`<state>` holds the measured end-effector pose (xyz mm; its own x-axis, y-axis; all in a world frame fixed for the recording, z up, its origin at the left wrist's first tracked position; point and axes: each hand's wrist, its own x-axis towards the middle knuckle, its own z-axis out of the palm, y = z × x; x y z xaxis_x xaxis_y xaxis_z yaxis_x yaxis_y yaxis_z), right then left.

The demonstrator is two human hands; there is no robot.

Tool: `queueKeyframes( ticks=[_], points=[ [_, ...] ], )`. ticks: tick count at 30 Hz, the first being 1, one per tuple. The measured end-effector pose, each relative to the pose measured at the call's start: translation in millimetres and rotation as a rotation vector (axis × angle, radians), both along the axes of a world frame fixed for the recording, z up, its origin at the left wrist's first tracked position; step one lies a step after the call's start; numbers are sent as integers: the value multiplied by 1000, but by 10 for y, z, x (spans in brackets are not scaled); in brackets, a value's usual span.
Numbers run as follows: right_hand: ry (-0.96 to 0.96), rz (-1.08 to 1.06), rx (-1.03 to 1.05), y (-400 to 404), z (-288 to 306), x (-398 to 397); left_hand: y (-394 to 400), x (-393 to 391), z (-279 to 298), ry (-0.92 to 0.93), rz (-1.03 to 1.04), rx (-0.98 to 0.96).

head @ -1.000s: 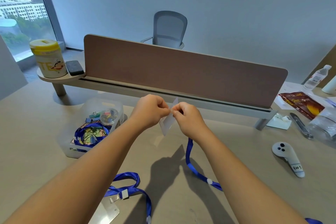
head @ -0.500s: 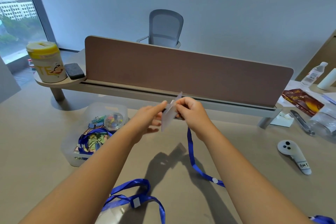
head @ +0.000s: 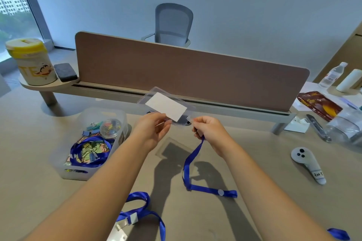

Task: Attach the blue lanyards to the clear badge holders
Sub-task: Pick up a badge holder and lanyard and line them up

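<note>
A clear badge holder (head: 156, 96) with a white card inside is held up above the desk, turned flat toward me. My left hand (head: 152, 132) pinches its lower edge. My right hand (head: 207, 130) grips the clip end of a blue lanyard (head: 191, 164) right at the holder's lower right corner; the strap hangs down and trails across the desk. A second blue lanyard (head: 144, 214), clipped to another clear holder (head: 117, 236), lies near the desk's front edge.
A translucent bin (head: 64, 162) at the left holds more blue lanyards and binder clips. A brown divider panel (head: 195, 76) runs across the back. A white controller (head: 307, 164), bottles and a red packet (head: 319, 104) lie at the right.
My hands have moved apart and the badge holder has turned from edge-on to flat, showing its white card. The view has shifted lower and to the right.
</note>
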<state>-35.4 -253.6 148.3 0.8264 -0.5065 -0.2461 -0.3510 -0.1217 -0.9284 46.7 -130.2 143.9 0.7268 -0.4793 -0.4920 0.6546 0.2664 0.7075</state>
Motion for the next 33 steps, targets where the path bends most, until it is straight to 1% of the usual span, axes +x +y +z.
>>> queueKeyframes(
  ticks=[2, 3, 4, 5, 6, 8, 10, 12, 15, 21, 24, 26, 29, 33],
  points=[
    [42, -69, -129, -91, -45, -16, -103, -32, 108, -97, 18, 45],
    [27, -133, -148, -129, -65, -22, -155, -61, 155, -136, 22, 53],
    [5, -186, -109, -153, -73, -31, -205, -85, 187, -170, 24, 58],
    [-10, -217, 0, -162, -70, -42, -251, -115, 217, -193, 28, 51],
    [-12, -219, 162, -153, -60, -52, -295, -142, 233, -207, 35, 33],
    [-5, -151, 523, -122, -75, -74, -361, -198, 253, -203, 52, -30],
    [-70, -56, 820, -93, -164, -64, -388, -258, 249, -180, 55, -61],
    [-175, -33, 1006, -75, -251, -21, -374, -307, 220, -146, 54, -63],
    [-330, -123, 1124, -117, -297, 52, -312, -318, 150, -70, 71, -87],
    [-485, -457, 1039, -451, -286, 42, -375, -268, -47, -30, 126, -24],
    [-552, -570, 970, -735, -259, -38, -570, -268, -126, -40, 117, 9],
    [-579, -660, 871, -946, -202, -112, -755, -275, -144, -46, 106, 14],
    [-635, -804, 660, -1245, -51, -222, -1077, -340, -113, -39, 61, -18],
    [-725, -895, 496, -1557, 118, -334, -1430, -443, -21, -46, 10, -70]
  ],
)
